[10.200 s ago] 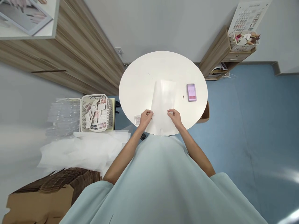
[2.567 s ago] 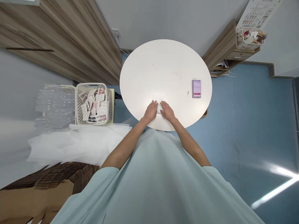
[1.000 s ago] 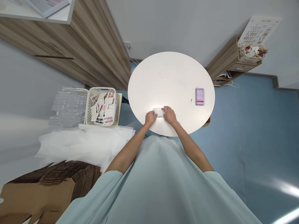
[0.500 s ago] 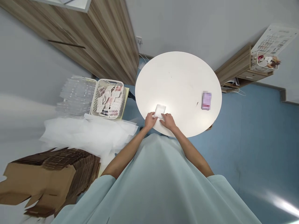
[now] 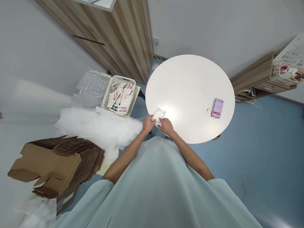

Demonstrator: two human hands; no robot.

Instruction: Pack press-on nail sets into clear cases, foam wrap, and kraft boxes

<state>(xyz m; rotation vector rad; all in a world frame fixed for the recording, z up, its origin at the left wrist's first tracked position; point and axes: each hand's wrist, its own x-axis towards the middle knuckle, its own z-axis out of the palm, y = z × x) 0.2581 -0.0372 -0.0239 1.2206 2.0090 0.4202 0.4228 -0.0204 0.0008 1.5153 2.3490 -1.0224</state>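
Both of my hands are at the near left edge of the round white table point(image 5: 190, 82). Between them is a small, flat, whitish packet point(image 5: 159, 114), roughly square; its contents are too pale to make out. My left hand point(image 5: 148, 123) pinches the packet's left near corner. My right hand point(image 5: 167, 126) has its fingers curled against the near right side, thumb and fingertips close together. A purple, pixelated item point(image 5: 217, 108) lies on the right part of the table, with a small dark scrap point(image 5: 207, 110) beside it.
Left of the table, a white basket point(image 5: 121, 95) holds printed cards. Clear plastic trays point(image 5: 91, 90), white foam sheets point(image 5: 97, 126) and folded brown cardboard boxes point(image 5: 59, 161) lie around it. A wooden cabinet point(image 5: 129, 38) stands behind; a low shelf point(image 5: 256, 72) is at right.
The view has shifted, so the table and baskets sit further right. The packet has turned clockwise and moved with my hands towards the table's left edge.
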